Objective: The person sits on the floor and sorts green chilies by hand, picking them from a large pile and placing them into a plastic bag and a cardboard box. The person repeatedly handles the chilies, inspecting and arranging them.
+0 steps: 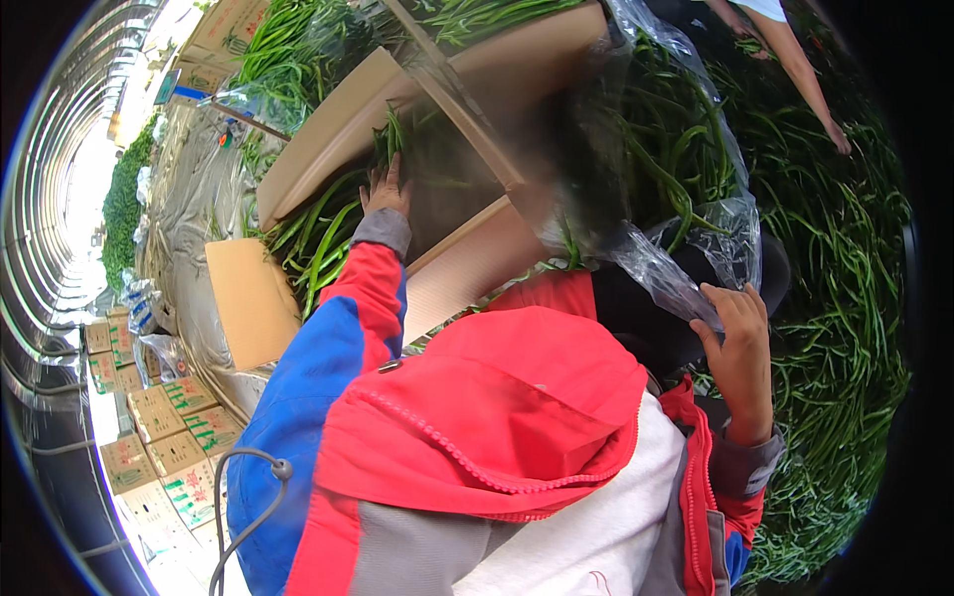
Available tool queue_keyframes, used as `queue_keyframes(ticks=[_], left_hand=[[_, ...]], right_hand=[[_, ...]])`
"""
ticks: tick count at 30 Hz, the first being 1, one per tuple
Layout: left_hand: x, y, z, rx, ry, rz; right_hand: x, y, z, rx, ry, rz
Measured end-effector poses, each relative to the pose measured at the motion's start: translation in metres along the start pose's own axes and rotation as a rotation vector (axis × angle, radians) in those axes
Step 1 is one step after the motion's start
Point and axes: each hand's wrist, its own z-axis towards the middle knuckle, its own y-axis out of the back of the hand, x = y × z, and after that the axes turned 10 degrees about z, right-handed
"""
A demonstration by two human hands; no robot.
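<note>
An open cardboard box (328, 145) lies ahead of me with long green chili peppers (324, 231) at its left end. My left hand (387, 195) reaches into it, fingers spread against a few upright peppers; whether it grips them cannot be told. On the right, my right hand (734, 324) pinches the edge of a clear plastic bag (671, 276) between thumb and fingers. More green peppers (671, 164) lie inside that bag. Part of the box's interior is dark and blurred.
A large heap of green peppers (827, 298) spreads along the right. Another person's arm (801, 74) reaches over it at the upper right. Printed cardboard boxes (156, 413) are stacked at the lower left. Bagged peppers (287, 74) lie beyond the open box.
</note>
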Motion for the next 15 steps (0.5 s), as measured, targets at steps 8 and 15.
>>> queue_keyframes(ticks=[8, 15], left_hand=[[0.011, 0.024, 0.018, -0.341, 0.35, -0.422], [0.127, 0.122, 0.026, -0.221, 0.043, -0.878]], right_hand=[[-0.003, -0.003, -0.013, -0.052, 0.029, 0.023], [-0.01, -0.002, -0.016, -0.006, 0.032, -0.053]])
